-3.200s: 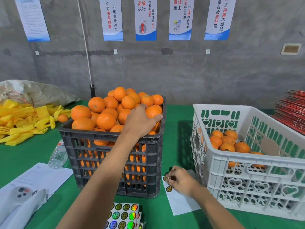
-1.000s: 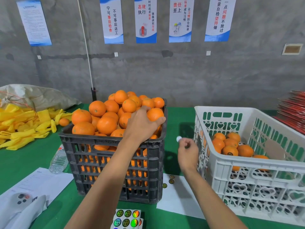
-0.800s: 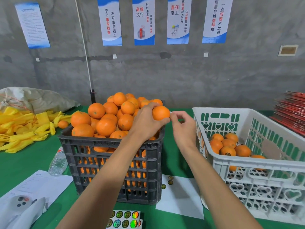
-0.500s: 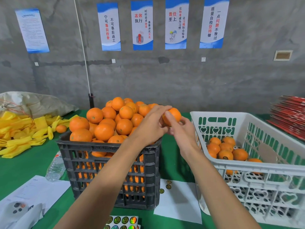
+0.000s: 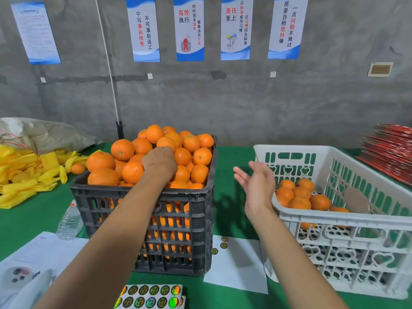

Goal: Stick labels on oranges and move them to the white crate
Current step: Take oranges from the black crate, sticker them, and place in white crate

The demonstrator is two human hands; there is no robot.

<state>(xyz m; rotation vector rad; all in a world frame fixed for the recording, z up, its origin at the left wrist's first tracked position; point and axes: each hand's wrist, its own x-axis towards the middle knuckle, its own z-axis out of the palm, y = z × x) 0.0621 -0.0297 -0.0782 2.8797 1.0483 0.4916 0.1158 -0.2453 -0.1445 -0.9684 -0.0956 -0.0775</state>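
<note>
A black crate (image 5: 189, 194) heaped with oranges (image 5: 122, 149) stands in the middle of the green table. My left hand (image 5: 159, 163) lies on top of the heap, its fingers curled down over an orange; the fingertips are hidden. My right hand (image 5: 256, 181) hovers with spread fingers and holds nothing, between the black crate and the white crate (image 5: 334, 219). Several oranges (image 5: 298, 197) lie in the white crate. A sheet of round shiny labels (image 5: 151, 295) sits at the near edge. A white backing sheet (image 5: 236, 266) with 3 labels lies between the crates.
Yellow foam nets (image 5: 22, 175) and a loose orange (image 5: 77, 168) lie at the left, in front of a sack (image 5: 44, 132). A plastic bottle (image 5: 70, 219) rests beside the black crate. Papers and a small device (image 5: 20, 273) sit near left. Red flat packs (image 5: 390, 148) are stacked at the far right.
Half a second ago both hands held one orange above the black crate. Now that orange is out of my hands, my left hand is back on the heap and my right hand has opened.
</note>
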